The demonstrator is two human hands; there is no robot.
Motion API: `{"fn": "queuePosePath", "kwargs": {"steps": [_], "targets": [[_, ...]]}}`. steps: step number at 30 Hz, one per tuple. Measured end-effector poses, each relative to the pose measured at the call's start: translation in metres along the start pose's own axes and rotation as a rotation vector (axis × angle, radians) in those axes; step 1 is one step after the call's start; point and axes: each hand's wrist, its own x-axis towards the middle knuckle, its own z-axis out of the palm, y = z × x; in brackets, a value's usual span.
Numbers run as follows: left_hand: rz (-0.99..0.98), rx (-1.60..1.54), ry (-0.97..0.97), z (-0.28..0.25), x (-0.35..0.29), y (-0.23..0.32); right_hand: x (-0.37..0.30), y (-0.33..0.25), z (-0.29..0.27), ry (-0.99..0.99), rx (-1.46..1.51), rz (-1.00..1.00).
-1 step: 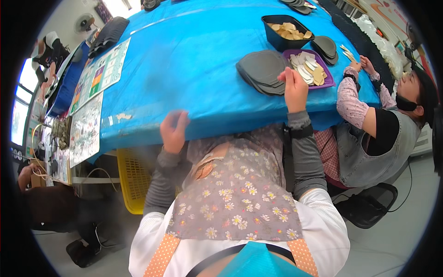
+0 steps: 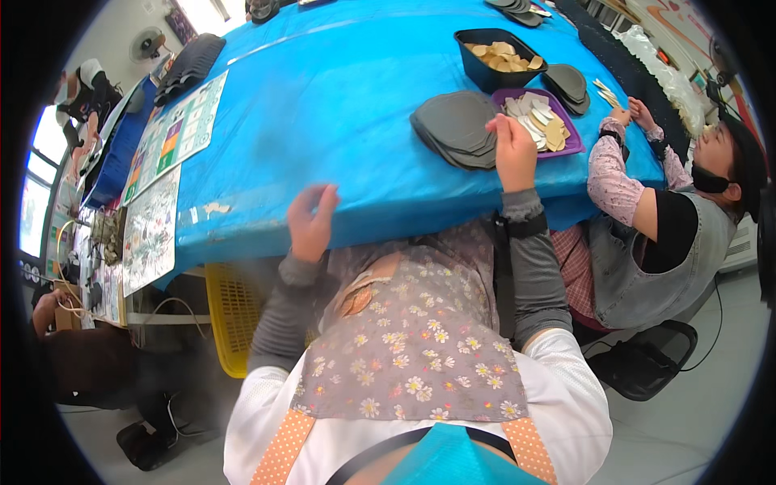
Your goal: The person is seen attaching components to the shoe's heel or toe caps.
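While the right hand (image 2: 515, 152) rests, fingers curled and empty, between the grey stack (image 2: 457, 128) and purple tray (image 2: 575, 139) far right on the table (image 2: 339, 105), the left hand (image 2: 309, 224) hovers open at the near edge. Advisable: lift one grey piece cleanly off the top.
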Motion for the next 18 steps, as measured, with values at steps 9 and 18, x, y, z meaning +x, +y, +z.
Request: {"fn": "queuePosePath", "kwargs": {"steps": [9, 18], "targets": [[-0.076, 0.235, -0.384, 0.145, 0.171, 0.005, 0.004, 0.018, 0.013, 0.045, -0.284, -0.172], [0.253, 0.395, -0.211, 0.151, 0.183, 0.028, 0.000, 0.021, 0.003, -0.004, -0.137, -0.134]]}}
